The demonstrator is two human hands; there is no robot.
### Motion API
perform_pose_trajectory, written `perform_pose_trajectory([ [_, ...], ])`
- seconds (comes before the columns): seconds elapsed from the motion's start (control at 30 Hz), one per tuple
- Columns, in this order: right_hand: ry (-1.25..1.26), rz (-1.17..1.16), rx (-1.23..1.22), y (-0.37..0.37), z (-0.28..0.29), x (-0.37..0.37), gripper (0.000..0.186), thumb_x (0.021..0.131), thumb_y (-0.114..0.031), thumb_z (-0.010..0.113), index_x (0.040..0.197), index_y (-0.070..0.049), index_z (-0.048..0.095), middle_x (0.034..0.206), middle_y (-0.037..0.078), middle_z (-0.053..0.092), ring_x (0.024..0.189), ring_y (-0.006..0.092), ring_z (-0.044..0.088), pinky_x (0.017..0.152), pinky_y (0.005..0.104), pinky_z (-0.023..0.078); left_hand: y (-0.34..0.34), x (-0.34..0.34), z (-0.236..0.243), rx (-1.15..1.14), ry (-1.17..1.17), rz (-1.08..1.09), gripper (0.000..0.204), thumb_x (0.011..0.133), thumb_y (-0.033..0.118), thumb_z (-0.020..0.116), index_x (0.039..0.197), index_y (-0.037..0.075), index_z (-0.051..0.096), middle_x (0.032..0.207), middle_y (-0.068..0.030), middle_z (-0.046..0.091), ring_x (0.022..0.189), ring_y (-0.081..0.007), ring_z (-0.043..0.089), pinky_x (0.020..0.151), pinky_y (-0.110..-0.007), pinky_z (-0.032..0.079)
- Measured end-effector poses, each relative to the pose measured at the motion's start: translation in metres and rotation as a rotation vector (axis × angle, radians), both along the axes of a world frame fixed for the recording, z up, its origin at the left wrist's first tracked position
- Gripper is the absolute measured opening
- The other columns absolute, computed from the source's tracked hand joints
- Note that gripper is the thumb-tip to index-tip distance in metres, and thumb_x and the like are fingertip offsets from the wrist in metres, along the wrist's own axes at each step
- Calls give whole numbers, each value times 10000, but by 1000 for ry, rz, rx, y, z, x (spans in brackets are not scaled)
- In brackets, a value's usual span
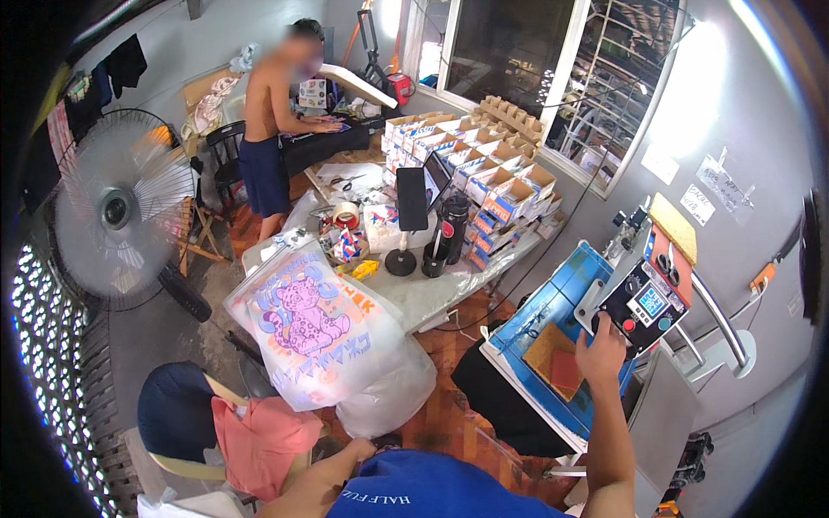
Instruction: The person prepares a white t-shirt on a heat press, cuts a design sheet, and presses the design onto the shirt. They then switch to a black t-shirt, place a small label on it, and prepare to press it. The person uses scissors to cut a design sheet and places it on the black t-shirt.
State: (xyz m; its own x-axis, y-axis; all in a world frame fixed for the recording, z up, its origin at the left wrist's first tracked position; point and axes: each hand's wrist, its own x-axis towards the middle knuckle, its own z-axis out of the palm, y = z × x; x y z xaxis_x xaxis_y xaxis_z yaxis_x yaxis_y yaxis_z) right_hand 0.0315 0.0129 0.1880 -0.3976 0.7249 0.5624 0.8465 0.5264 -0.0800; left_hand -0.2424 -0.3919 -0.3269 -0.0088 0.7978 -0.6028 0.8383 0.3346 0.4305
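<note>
My right hand [602, 352] reaches to the left edge of the control panel [648, 302] of a heat press, its fingers closed around a small black knob. The panel has a lit screen, a red button and a dial. Below it lies the blue-covered press bed [553, 293], with a brown pad [548, 350] and a reddish square [566, 373] beside my forearm. My left hand [361, 449] is low, next to my blue shirt, its fingers mostly hidden. Nearest to it is a large clear plastic bag [389, 388] below a printed sheet with a pink leopard [311, 319].
A chair draped with a coral cloth [259, 440] stands at lower left. Ahead, a table carries stacked boxes [501, 198], a phone on a stand [413, 200] and a black tumbler [451, 226]. A fan [115, 210] spins at left. Another person [268, 112] works at the far table.
</note>
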Motion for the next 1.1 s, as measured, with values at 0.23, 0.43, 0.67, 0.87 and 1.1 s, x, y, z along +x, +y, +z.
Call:
perform_pose_trajectory([
  [0.23,-142,-261,-277,6,21,-3,432,854,-394,671,1034,-20,549,906,244,699,864,408,699,785,518,549,-46,41,21,-265,-64,-16,307,813,332,576,881,94,758,817,-171,727,789,-320,722,693,-436,558],
  [0.43,-86,-161,-237,4,17,9,396,849,-388,681,976,-26,585,893,212,702,862,384,701,769,490,552,-43,59,29,-195,75,-111,307,816,332,577,906,112,771,820,-157,732,853,-317,729,739,-428,563],
  [0.67,-88,-85,-196,7,11,20,412,850,-367,685,1001,-3,567,895,197,703,863,365,699,762,482,552,-41,82,40,-278,153,-157,302,855,294,558,939,96,770,937,-165,737,930,-340,716,790,-438,568],
  [0.87,-65,-24,-170,7,6,25,403,854,-350,677,1005,5,562,870,204,700,845,371,697,752,477,551,-45,95,36,-248,92,-41,311,857,293,554,964,93,766,961,-173,734,938,-344,713,787,-443,566],
  [1.1,-48,9,-176,6,6,30,412,845,-334,680,1032,13,560,873,205,699,844,374,693,752,475,546,-48,104,35,-100,119,-71,301,844,275,559,964,95,768,950,-171,734,923,-346,716,771,-444,567],
])
